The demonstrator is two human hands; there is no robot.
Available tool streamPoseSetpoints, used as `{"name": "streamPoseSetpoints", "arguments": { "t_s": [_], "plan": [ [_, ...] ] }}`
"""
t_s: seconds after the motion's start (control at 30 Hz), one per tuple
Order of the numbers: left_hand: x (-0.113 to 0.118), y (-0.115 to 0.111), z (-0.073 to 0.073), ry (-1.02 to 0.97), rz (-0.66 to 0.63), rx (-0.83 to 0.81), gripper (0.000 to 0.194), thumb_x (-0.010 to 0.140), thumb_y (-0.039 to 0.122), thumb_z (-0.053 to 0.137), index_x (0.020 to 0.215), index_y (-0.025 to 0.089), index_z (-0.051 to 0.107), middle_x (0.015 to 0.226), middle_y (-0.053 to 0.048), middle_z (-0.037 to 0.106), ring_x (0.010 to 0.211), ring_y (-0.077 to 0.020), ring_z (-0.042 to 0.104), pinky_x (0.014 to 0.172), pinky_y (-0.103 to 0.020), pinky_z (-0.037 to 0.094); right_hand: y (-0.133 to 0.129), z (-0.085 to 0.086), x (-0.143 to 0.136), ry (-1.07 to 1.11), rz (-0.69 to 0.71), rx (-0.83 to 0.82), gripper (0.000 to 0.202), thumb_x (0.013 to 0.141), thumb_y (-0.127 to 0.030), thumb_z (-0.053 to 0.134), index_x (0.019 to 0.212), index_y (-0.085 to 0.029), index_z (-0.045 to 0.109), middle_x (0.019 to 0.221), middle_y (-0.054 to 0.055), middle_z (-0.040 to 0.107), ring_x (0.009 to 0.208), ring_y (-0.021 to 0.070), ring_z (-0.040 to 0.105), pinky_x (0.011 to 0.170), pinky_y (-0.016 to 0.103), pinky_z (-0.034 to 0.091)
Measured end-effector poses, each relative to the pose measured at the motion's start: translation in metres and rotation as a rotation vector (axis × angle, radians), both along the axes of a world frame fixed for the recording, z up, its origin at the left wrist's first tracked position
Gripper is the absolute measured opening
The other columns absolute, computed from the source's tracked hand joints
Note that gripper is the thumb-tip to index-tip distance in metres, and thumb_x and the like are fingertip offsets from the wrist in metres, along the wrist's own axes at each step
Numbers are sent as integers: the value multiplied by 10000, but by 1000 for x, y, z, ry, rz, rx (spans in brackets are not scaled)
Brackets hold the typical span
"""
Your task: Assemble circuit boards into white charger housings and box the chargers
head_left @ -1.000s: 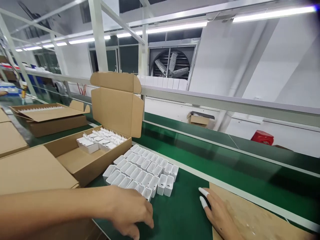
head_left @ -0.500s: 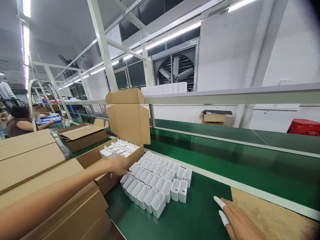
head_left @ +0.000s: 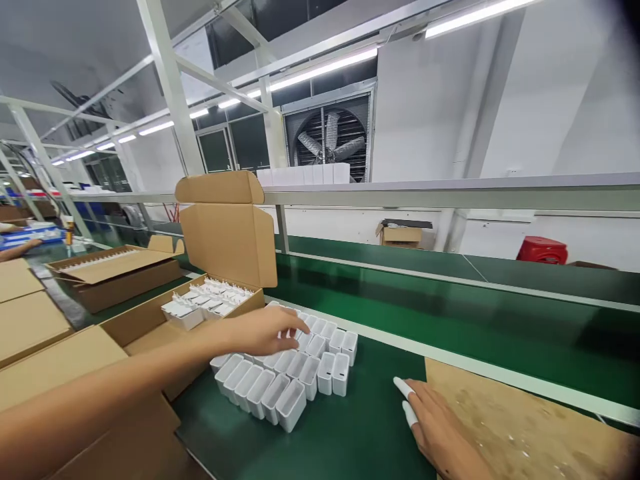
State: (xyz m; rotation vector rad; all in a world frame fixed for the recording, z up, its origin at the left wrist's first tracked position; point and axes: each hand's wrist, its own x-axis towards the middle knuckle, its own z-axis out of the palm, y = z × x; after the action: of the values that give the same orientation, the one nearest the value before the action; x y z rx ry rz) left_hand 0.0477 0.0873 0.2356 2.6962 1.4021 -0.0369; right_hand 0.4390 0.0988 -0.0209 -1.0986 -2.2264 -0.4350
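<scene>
My left hand [head_left: 273,331] reaches over rows of small white open-topped plastic cases [head_left: 290,403]. Its fingers are bent and a little apart, with nothing visible in them, and it hides some of the cases behind. Whether it touches any of them I cannot tell. My right hand [head_left: 435,427] rests low at the right, by the edge of a brown board [head_left: 500,407]. White covers sit on two of its fingertips, and its fingers are stretched out, holding nothing. Left of the cases stands an open cardboard box [head_left: 227,240] with white parts [head_left: 215,297] packed in its far portion.
Stacked cardboard boxes [head_left: 65,350] fill the left side, and another carton [head_left: 125,277] stands behind them. A green belt [head_left: 400,287] runs along the back beneath a long shelf [head_left: 450,193]. A co-worker's hand [head_left: 23,249] shows at the far left edge.
My left hand has moved right, from beside the open cardboard box to above the white cases. The view has turned to the right. My right hand stays near the board with fingers outstretched.
</scene>
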Motion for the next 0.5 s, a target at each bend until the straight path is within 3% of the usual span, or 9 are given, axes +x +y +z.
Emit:
{"name": "streamPoseSetpoints", "arguments": {
  "t_s": [0.1,0.17,0.23,0.3,0.37,0.5],
  "plan": [
    [53,2,-31,122,-203,84,359,935,412,728,1260,259,735,1155,-92,696,1031,-283,682,849,-350,536,-9,23,-4,28,39,-57,508,898,-67,392,1330,-158,645,1186,155,744,1047,322,726,906,507,644],
    [81,7,-54,174,-231,127,389,813,413,857,1118,182,781,1120,-142,675,1063,-347,651,843,-397,543,-17,37,-6,32,46,-100,499,905,-46,393,1337,-132,629,1165,169,739,1041,315,720,906,499,643],
    [105,15,-69,186,-247,170,240,765,296,880,904,125,786,1063,-183,663,1069,-385,633,865,-433,540,-23,49,-7,27,19,-127,490,904,-27,413,1345,-111,610,1163,169,731,1055,296,707,924,467,633],
    [128,25,-74,168,-276,212,79,772,166,807,753,132,738,1002,-175,656,1041,-370,635,870,-433,539,-26,58,-7,20,-23,-150,447,909,-23,456,1319,-104,614,1164,158,724,1076,274,691,956,420,611],
    [151,34,-73,119,-311,254,71,799,118,710,737,150,702,1053,-164,649,1051,-345,637,882,-427,539,-25,66,-5,6,-67,-175,395,905,-43,521,1281,-109,622,1144,142,724,1073,260,680,959,386,596],
    [186,43,-81,-133,-355,264,172,937,246,530,830,193,653,1368,-138,580,1102,-295,670,914,-412,562,-17,78,2,-41,-166,-227,225,874,-122,624,1095,-143,661,1080,115,717,1028,260,664,918,370,575]
  ]
}}
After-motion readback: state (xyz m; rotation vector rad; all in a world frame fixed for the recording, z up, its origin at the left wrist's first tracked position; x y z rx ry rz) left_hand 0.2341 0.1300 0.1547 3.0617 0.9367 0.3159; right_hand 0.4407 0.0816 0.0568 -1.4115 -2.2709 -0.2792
